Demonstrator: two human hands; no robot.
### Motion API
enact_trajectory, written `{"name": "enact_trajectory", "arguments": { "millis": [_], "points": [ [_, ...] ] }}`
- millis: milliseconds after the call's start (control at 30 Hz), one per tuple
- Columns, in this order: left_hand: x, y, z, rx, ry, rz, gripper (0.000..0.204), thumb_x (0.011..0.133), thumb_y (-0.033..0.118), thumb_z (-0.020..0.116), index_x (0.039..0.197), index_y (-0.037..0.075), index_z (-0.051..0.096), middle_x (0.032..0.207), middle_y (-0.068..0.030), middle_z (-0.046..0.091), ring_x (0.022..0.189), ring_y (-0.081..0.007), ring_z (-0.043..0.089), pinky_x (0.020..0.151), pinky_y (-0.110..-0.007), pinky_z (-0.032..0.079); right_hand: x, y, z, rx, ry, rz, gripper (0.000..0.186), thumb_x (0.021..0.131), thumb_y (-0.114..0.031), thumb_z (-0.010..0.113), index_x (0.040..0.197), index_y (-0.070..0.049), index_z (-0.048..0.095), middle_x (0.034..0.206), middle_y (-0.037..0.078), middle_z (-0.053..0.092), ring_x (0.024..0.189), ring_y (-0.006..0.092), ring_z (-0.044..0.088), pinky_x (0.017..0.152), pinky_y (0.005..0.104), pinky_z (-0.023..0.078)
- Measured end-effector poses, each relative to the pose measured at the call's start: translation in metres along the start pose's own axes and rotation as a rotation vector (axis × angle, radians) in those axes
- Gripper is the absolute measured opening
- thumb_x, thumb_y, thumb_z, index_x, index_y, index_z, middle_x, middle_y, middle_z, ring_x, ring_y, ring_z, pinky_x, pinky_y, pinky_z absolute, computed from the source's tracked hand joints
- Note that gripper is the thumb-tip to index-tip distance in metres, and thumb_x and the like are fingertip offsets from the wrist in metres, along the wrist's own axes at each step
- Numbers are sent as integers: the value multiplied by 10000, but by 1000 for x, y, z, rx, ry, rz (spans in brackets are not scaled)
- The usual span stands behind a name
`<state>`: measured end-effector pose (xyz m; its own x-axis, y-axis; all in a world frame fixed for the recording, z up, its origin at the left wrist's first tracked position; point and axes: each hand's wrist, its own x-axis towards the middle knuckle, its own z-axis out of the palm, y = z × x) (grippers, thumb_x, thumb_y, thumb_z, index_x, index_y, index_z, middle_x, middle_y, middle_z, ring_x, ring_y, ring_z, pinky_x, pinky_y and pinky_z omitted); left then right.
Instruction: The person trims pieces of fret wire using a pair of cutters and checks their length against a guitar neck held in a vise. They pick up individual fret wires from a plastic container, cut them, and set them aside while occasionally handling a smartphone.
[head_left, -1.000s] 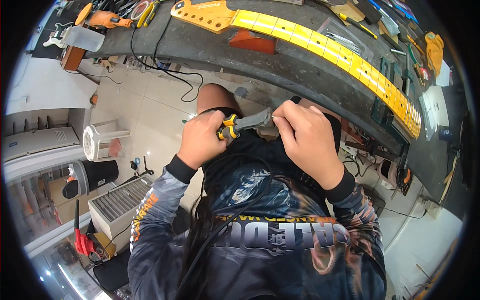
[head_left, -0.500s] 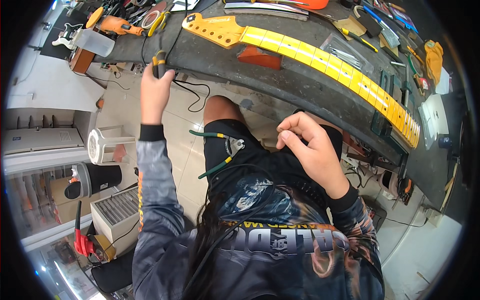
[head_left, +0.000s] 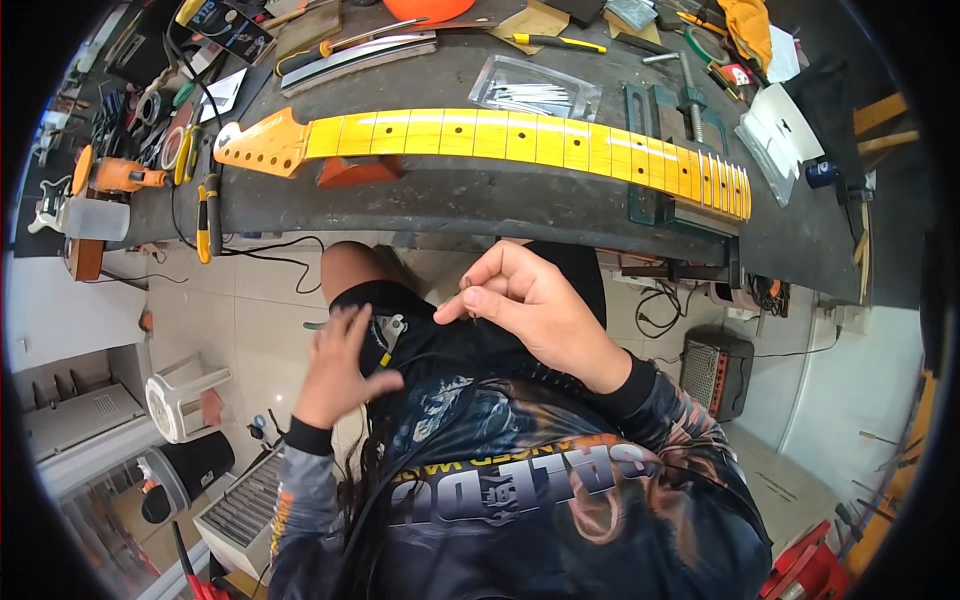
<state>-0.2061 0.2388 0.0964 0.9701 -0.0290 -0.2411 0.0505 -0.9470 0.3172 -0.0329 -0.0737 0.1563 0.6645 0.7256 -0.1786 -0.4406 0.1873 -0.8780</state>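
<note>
My left hand (head_left: 345, 370) is above my lap with its fingers spread, slightly blurred. Beneath it, green-handled pliers (head_left: 391, 328) lie on my dark shorts, mostly covered by the hand. My right hand (head_left: 540, 310) hovers over my lap, thumb and fingertips pinched together; whatever small thing they hold is too small to make out. In front of me on the bench lies a yellow guitar neck (head_left: 480, 136) with dark dots, its headstock to the left and metal frets at its right end. Yellow-and-black pliers (head_left: 208, 218) rest at the bench's front edge.
A red-brown block (head_left: 358, 171) props the neck near its headstock. Behind it is a clear plastic tray (head_left: 535, 90) of thin metal strips. A green clamp (head_left: 650, 130) sits by the neck's right part. An orange power tool (head_left: 115, 175) stands left, above a white stool (head_left: 185, 395).
My left hand has let go of the yellow-and-black pliers at the bench edge and come down to the green-handled pliers on my lap. The view has turned right; my right hand stays pinched.
</note>
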Motion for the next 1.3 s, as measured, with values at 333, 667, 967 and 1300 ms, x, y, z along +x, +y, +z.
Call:
{"name": "enact_trajectory", "arguments": {
  "millis": [333,667,967,1300],
  "points": [
    [-7,-16,42,-239,19,-196,1262,822,399,943,1832,118,241,1892,-247,190,1752,-481,160,1384,-599,260,10,-22,0,189,-46,78,188,1197,-251,641,1206,-66,609,1308,249,815,1106,174,770,1005,324,590],
    [-28,-37,44,-253,-78,-272,1480,724,433,974,1852,89,78,1931,-207,36,1788,-401,43,1359,-750,98,12,-20,-1,283,-85,81,163,1197,-255,641,1178,-95,626,1333,241,810,1220,251,786,1019,355,601],
    [-24,-47,37,-206,-168,-299,1432,751,443,977,1862,150,121,1931,-212,35,1785,-420,49,1364,-718,151,14,-22,5,371,-56,51,139,1181,-244,666,1179,-107,643,1334,177,790,1169,226,774,1001,365,603],
    [-22,-84,23,-821,-54,-221,977,924,404,835,1766,101,444,1794,-224,377,1648,-387,389,1337,-464,359,14,-16,4,382,-77,28,137,1183,-223,665,1204,-91,639,1148,96,773,1050,184,754,921,328,581]
  ]
}}
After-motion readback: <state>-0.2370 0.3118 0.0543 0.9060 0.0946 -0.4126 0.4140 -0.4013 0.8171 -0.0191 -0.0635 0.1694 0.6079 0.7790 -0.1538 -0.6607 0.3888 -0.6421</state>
